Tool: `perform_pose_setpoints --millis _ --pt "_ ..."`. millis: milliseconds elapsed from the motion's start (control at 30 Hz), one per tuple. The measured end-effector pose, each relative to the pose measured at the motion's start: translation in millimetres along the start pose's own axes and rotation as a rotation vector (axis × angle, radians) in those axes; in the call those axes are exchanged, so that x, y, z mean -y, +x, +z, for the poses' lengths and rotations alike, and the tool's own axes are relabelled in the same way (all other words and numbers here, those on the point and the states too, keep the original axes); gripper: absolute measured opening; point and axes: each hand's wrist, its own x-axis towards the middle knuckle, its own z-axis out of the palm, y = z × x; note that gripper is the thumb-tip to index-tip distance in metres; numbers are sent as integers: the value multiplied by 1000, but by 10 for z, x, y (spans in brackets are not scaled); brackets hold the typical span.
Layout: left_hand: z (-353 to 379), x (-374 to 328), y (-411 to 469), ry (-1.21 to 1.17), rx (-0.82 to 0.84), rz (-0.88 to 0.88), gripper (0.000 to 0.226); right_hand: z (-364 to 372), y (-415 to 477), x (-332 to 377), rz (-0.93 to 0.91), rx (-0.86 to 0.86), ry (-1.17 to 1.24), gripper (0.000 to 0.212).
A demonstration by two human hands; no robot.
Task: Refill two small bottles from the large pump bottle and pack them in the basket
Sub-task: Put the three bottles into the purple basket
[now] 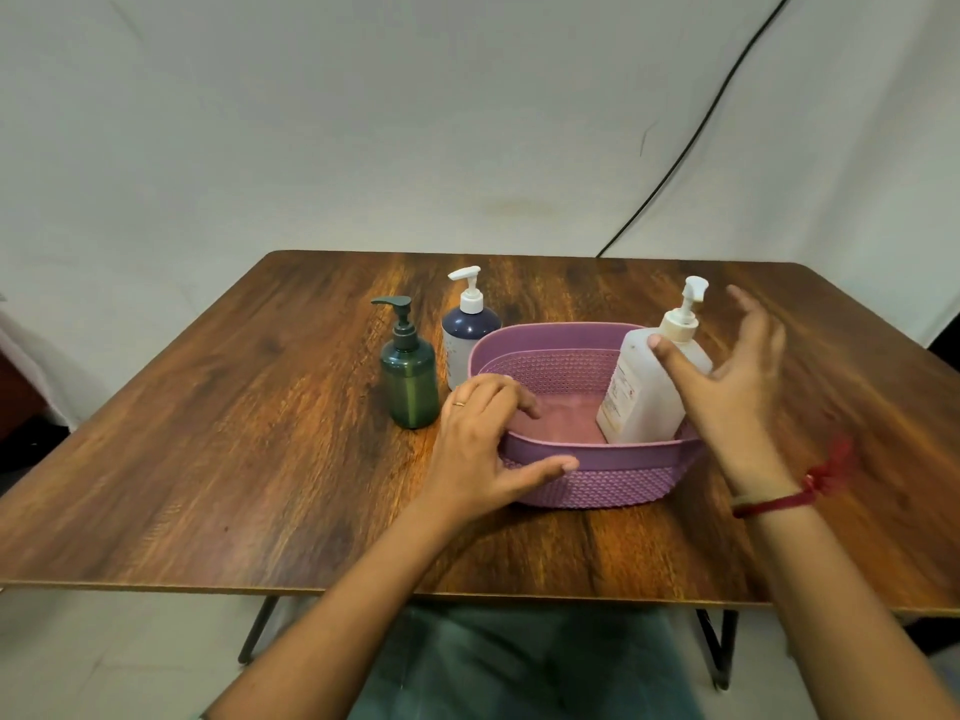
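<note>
A purple woven basket [587, 480] sits mid-table. Inside its right end a large white pump bottle [636, 402] stands tilted to the right. My right hand [737, 376] is spread open beside it, thumb touching the bottle's shoulder, fingers apart behind it. My left hand [483, 449] rests on the basket's left rim, fingers over the edge and thumb along the outer wall. Left of the basket stand a small green pump bottle [409, 381] and, behind it, a small dark-blue bottle with a white pump [465, 330], both upright on the table.
The wooden table [234, 433] stretches wide on the left and at the near edge. A black cable [691, 153] runs down the white backdrop behind the table's far right. My lap shows below the near edge.
</note>
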Motion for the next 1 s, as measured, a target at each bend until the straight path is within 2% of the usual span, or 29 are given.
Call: perform_pose_setpoints --millis 67,133,200,267,367,467,567,667,733,900,1000 --pt "-34 -4 26 -73 -82 -62 53 -5 -144 107 -116 -129 78 60" --pt "-71 15 72 -115 -175 -125 48 31 -269 238 -242 -142 109 47" --pt "-115 70 112 -110 -240 -172 39 115 -335 376 -339 -10 122 38" --pt "-151 151 114 -68 -278 -198 32 263 -301 535 -407 198 105 36" --pt "-193 279 79 1 -298 -266 32 615 -83 726 -342 447 32 44" --pt "-244 390 87 62 -286 -368 41 1025 222 810 -237 638 -168 63" --pt "-330 454 140 108 -297 -421 45 1368 413 796 -243 700 -360 75" --pt "-391 479 141 117 -329 -459 49 1604 487 769 -198 784 -415 67" --pt "-406 485 102 101 -333 -464 49 1693 504 779 -181 782 -421 57" --pt "-393 463 49 47 -316 -472 45 1757 509 834 -155 650 -401 42" --pt "-386 419 72 41 -319 -454 35 1763 479 842 -160 590 -406 32"
